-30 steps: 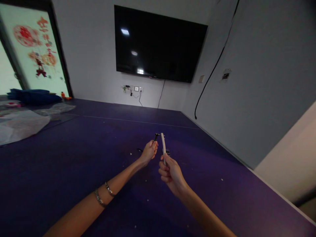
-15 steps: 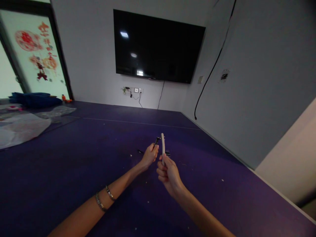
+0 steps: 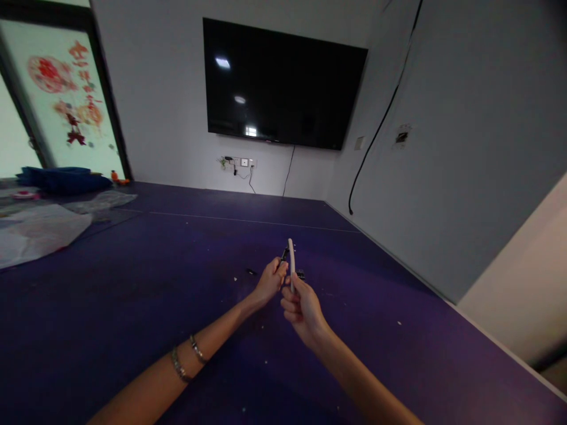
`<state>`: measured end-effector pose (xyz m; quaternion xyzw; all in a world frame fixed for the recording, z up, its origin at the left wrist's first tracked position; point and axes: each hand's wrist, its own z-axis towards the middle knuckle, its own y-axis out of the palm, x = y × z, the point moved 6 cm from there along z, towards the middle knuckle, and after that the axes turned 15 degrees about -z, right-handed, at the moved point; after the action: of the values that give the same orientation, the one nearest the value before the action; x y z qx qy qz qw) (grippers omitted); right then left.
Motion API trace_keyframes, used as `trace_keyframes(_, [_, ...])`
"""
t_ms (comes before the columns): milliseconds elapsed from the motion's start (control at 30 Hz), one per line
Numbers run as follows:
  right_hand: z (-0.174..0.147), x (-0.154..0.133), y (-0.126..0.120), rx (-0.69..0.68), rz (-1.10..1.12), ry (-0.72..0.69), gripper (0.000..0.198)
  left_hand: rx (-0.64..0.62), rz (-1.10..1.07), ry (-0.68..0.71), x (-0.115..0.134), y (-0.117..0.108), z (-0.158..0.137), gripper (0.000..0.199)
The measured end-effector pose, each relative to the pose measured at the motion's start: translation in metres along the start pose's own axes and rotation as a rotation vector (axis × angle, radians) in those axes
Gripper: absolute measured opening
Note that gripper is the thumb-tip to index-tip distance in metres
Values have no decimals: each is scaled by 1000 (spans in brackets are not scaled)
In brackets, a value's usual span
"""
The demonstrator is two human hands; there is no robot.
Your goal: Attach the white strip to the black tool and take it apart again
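My left hand [image 3: 271, 282] is closed around a small dark tool [image 3: 284, 254], whose upper end reaches the side of a pale, slightly curved stick [image 3: 291, 255]. Whether the two touch I cannot make out. Gripped near its lower end, the stick stands nearly upright in my right hand [image 3: 305, 308], fingers curled and thumb pressed on it. Just behind the right hand, partly hidden, a small black object [image 3: 301, 274] lies on the purple surface [image 3: 212, 354]. Another thin black piece [image 3: 251, 271] rests left of my left hand.
Small pale bits are scattered over the purple surface. Crumpled clear plastic sheeting [image 3: 48, 230] and a dark blue cloth bundle [image 3: 66, 179] lie at the far left. A black cable [image 3: 381, 121] hangs along the right wall; a television [image 3: 283, 82] is mounted ahead.
My left hand and the dark tool have shifted slightly right, closer to the pale stick. The right hand and the stick have barely moved.
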<state>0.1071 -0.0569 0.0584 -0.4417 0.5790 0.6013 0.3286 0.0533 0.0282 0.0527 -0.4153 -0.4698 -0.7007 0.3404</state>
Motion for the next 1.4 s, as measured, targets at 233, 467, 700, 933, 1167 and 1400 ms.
trace_keyframes(233, [-11,11,2,7,-9,63,38,3,-21,-4,-3,-1,0,24])
trace_keyframes(467, [-10,2,4,18,11,22,40,-30,84,42,-2,0,1,25])
trace_keyframes(700, [-19,12,2,17,2,76,38,7,33,1,-2,0,0,24])
trace_keyframes(933, [-14,7,-2,37,45,50,39,-23,29,20,-3,3,0,27])
trace_keyframes(1167, [-14,1,0,36,61,36,39,-30,41,12,-4,2,-1,27])
trace_keyframes(1400, [-18,12,1,25,82,87,35,-25,-4,3,-6,1,-1,28])
